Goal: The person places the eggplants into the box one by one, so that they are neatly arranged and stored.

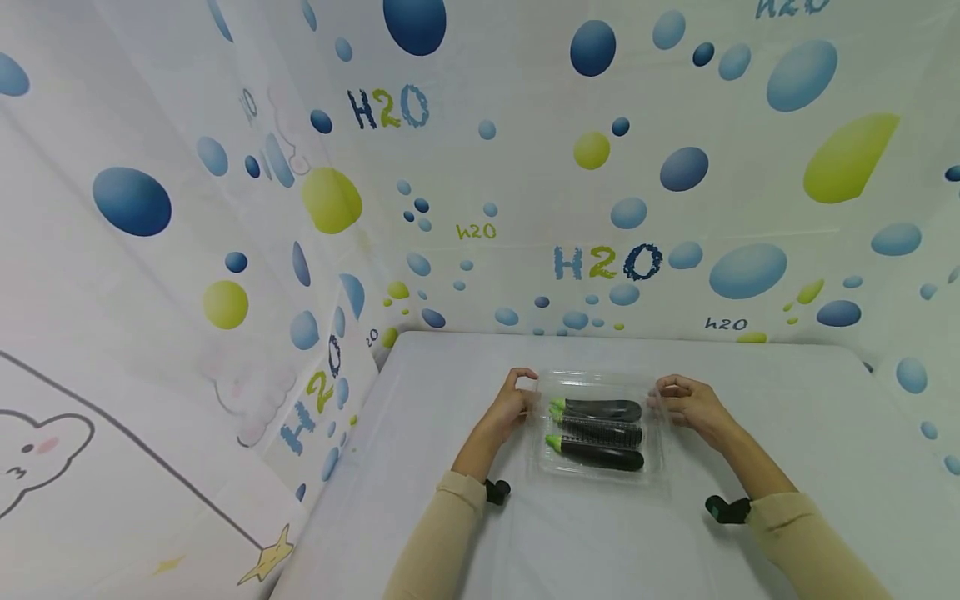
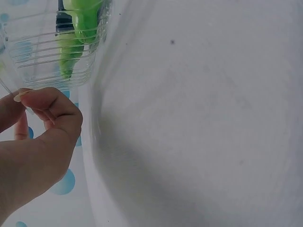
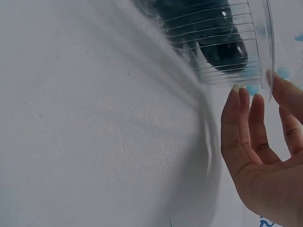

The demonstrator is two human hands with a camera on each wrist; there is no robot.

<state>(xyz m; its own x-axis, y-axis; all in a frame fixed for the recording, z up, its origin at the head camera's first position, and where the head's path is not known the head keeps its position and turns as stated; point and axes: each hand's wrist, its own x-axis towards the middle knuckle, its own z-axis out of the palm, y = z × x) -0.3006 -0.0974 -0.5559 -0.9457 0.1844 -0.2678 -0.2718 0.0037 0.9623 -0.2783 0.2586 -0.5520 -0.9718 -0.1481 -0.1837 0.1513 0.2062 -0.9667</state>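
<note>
A clear ribbed plastic box (image 1: 592, 477) holds three long, dark, glossy eggplants (image 1: 603, 456) with green stem ends (image 2: 85, 21) pointing left. My left hand (image 1: 513, 406) pinches the box's left rim between thumb and forefinger, as the left wrist view shows. On the opposite side, my right hand (image 1: 693, 408) holds the right rim. In the right wrist view its fingertips (image 3: 232, 97) come up at the box's lower corner, with the rim between them and another finger on the outer side. The dark rounded ends (image 3: 227, 54) of the eggplants lie toward this hand.
A white-covered table (image 1: 420, 433) lies under the box. Behind it hangs a white curtain (image 1: 525, 183) printed with blue and green dots and H2O lettering; another patterned sheet (image 1: 150, 400) stands along the left. Small black devices (image 1: 726, 510) are worn at both wrists.
</note>
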